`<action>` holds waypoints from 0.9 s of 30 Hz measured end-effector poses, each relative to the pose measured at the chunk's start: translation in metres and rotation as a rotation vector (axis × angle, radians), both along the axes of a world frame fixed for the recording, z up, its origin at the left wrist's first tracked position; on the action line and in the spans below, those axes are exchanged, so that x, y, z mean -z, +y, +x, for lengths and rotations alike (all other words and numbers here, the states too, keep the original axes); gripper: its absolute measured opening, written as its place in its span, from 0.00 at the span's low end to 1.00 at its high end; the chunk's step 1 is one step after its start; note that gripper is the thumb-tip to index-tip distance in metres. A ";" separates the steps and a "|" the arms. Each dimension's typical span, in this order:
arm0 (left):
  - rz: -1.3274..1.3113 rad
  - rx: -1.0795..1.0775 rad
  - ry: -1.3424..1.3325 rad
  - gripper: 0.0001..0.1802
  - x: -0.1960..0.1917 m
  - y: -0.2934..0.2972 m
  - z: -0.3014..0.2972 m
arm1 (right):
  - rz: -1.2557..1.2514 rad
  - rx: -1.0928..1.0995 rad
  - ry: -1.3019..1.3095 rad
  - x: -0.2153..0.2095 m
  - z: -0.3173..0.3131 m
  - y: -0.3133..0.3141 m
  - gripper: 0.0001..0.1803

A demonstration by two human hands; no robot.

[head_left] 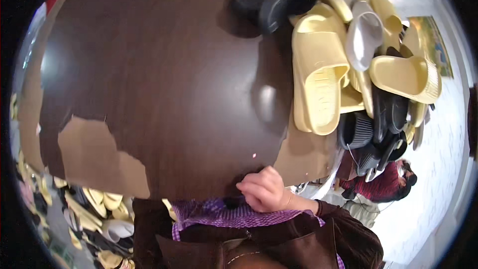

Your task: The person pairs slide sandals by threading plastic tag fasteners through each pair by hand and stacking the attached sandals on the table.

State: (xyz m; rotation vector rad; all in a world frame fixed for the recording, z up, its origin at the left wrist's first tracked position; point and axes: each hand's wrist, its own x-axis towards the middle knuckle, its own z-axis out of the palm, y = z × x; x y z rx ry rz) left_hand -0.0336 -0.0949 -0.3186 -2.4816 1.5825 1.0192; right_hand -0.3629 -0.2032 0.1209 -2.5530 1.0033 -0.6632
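One hand, the right hand (264, 189), rested loosely curled and empty at the table edge (199, 189), while the light, pliable-looking yellow foam slide (318, 77) at two o'clock seemed easiest gripped by its strap.

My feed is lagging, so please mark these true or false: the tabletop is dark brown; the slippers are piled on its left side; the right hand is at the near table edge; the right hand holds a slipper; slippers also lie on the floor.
1. The tabletop is dark brown. True.
2. The slippers are piled on its left side. False: they are piled on the right.
3. The right hand is at the near table edge. True.
4. The right hand holds a slipper. False: no slipper is in it.
5. Slippers lie on the floor. True, lower left.
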 end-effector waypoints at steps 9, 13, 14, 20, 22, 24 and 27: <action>0.118 -0.122 -0.139 0.41 0.017 0.010 0.015 | 0.035 0.001 -0.030 0.003 -0.002 0.004 0.18; 0.173 -0.191 -0.205 0.43 -0.002 -0.007 -0.007 | 0.017 0.010 -0.037 0.002 -0.002 0.005 0.18; 0.190 -0.217 -0.224 0.43 -0.009 -0.039 -0.006 | 0.014 0.009 -0.044 0.004 -0.002 0.006 0.18; 0.264 -0.390 -0.348 0.46 0.001 0.011 0.015 | -0.025 -0.013 -0.090 -0.003 0.004 0.006 0.17; 0.262 -0.439 -0.382 0.46 0.001 0.018 0.024 | -0.002 0.006 -0.110 -0.005 0.003 0.008 0.17; 0.417 -0.657 -0.340 0.52 0.001 0.037 0.028 | -0.006 0.004 -0.132 -0.006 0.002 0.011 0.17; 0.455 -0.841 -0.294 0.44 0.000 0.087 0.038 | -0.006 -0.027 -0.164 -0.002 0.002 0.013 0.16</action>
